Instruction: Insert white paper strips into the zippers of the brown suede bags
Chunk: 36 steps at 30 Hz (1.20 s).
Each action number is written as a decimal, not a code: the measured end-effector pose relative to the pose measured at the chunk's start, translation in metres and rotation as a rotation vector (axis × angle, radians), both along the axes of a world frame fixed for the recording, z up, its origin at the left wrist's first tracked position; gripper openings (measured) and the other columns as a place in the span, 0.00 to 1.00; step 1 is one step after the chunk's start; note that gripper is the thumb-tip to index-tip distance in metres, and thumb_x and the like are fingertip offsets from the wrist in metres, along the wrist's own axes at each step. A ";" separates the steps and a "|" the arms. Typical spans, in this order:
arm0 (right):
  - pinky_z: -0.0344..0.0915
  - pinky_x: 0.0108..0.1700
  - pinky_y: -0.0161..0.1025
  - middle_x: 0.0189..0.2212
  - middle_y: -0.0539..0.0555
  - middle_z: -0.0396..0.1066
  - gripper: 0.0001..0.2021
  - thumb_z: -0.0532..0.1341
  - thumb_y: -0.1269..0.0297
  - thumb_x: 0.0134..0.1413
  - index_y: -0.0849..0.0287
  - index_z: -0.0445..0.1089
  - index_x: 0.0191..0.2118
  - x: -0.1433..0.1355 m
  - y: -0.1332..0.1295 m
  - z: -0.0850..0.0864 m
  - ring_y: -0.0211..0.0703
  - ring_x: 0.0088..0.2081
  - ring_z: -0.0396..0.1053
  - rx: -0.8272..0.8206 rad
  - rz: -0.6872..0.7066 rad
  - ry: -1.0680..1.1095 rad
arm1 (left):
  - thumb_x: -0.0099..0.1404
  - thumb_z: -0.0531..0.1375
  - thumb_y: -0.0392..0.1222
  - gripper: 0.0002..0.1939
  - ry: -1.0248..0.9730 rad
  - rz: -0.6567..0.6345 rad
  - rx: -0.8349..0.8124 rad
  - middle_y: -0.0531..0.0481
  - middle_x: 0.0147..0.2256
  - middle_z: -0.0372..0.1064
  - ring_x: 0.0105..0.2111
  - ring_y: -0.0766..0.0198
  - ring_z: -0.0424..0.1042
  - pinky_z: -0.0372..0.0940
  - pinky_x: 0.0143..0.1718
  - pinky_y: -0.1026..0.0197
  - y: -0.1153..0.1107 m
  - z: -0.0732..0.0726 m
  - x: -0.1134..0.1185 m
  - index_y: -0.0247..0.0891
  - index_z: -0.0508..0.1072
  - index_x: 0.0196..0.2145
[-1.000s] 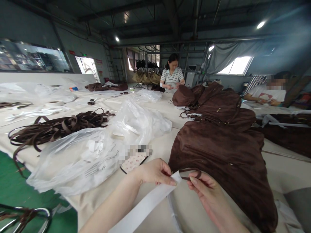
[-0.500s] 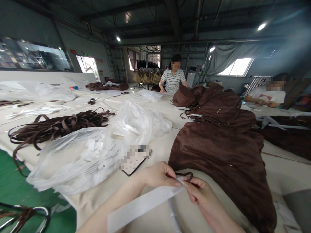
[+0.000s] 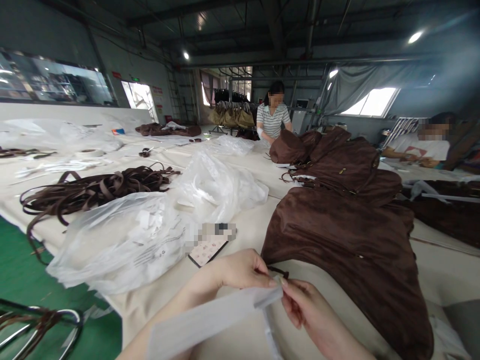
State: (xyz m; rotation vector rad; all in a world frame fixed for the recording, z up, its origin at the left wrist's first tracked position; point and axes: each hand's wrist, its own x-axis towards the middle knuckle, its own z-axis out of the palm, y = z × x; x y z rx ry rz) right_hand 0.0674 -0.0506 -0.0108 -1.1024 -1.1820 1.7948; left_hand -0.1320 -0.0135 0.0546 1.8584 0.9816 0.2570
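Observation:
At the bottom middle of the head view, my left hand [image 3: 247, 270] pinches a translucent white strip [image 3: 202, 320] near its upper end. My right hand [image 3: 303, 300] is closed at the tip of that same strip, thumb and finger touching its edge. The strip hangs down to the left across my left forearm. A thin dark brown cord [image 3: 279, 271] shows just behind my fingertips and runs toward a large brown suede-like bag [image 3: 348, 255] lying to the right. Under my hands is the cream-covered table [image 3: 240, 245].
A phone [image 3: 208, 247] lies beyond my left wrist. Clear plastic bags [image 3: 123, 240] and a heap of brown straps [image 3: 101, 190] are to the left. More brown bags [image 3: 337, 160] are piled behind. One person [image 3: 273, 117] stands across the table, another [image 3: 423, 145] at the right.
The strip's upper end now shows a folded-over part, and its lower end has shifted left. Less of the brown cord shows by my fingers. The view has shifted slightly.

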 end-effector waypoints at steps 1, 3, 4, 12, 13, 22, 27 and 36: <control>0.42 0.16 0.30 0.13 0.45 0.57 0.25 0.59 0.45 0.51 0.62 0.61 0.18 -0.002 -0.002 -0.003 0.27 0.13 0.51 0.034 0.048 -0.048 | 0.56 0.57 0.60 0.24 0.015 -0.006 0.035 0.57 0.17 0.49 0.19 0.73 0.50 0.48 0.20 0.68 -0.001 0.001 -0.002 0.34 0.70 0.19; 0.42 0.15 0.30 0.12 0.45 0.57 0.26 0.57 0.43 0.52 0.61 0.60 0.19 -0.005 -0.004 -0.008 0.27 0.12 0.50 0.072 0.125 -0.135 | 0.57 0.57 0.58 0.23 0.049 -0.029 0.078 0.57 0.17 0.47 0.20 0.72 0.49 0.48 0.20 0.68 -0.002 0.004 -0.004 0.34 0.69 0.19; 0.42 0.15 0.30 0.13 0.45 0.59 0.25 0.56 0.42 0.52 0.61 0.60 0.20 -0.006 -0.005 -0.011 0.28 0.12 0.51 0.077 0.148 -0.160 | 0.57 0.57 0.57 0.23 0.064 -0.036 0.089 0.57 0.17 0.46 0.20 0.72 0.49 0.47 0.20 0.68 -0.003 0.005 -0.005 0.34 0.68 0.18; 0.44 0.13 0.28 0.18 0.46 0.66 0.21 0.55 0.43 0.51 0.59 0.61 0.30 -0.021 0.007 -0.008 0.29 0.12 0.55 -0.024 0.204 -0.161 | 0.58 0.53 0.51 0.20 0.048 0.209 0.095 0.57 0.19 0.41 0.21 0.71 0.43 0.41 0.20 0.66 -0.030 0.000 -0.008 0.37 0.55 0.16; 0.44 0.13 0.28 0.18 0.46 0.66 0.19 0.54 0.45 0.53 0.59 0.60 0.29 -0.026 0.009 -0.006 0.29 0.12 0.55 -0.024 0.235 -0.200 | 0.59 0.53 0.51 0.20 0.038 0.255 0.093 0.57 0.19 0.40 0.21 0.71 0.43 0.41 0.20 0.65 -0.036 -0.004 -0.008 0.37 0.55 0.16; 0.48 0.13 0.30 0.12 0.46 0.62 0.17 0.50 0.60 0.58 0.59 0.65 0.22 -0.038 0.014 -0.004 0.30 0.10 0.55 0.301 0.363 -0.533 | 0.59 0.51 0.54 0.21 0.088 0.678 0.101 0.57 0.18 0.40 0.21 0.71 0.43 0.41 0.20 0.64 -0.086 -0.033 -0.005 0.38 0.52 0.17; 0.50 0.14 0.31 0.13 0.50 0.66 0.18 0.51 0.57 0.58 0.59 0.64 0.21 -0.010 0.032 0.004 0.33 0.11 0.60 0.301 0.136 -0.778 | 0.59 0.52 0.56 0.23 0.110 0.605 0.083 0.58 0.18 0.40 0.20 0.72 0.42 0.40 0.20 0.64 -0.098 -0.027 -0.003 0.38 0.51 0.17; 0.48 0.14 0.31 0.12 0.46 0.64 0.07 0.56 0.61 0.56 0.59 0.68 0.34 -0.015 0.051 -0.030 0.34 0.10 0.59 0.201 0.113 -0.645 | 0.59 0.53 0.56 0.22 0.141 0.561 0.027 0.58 0.13 0.48 0.14 0.72 0.50 0.44 0.16 0.66 -0.104 -0.035 0.009 0.38 0.56 0.18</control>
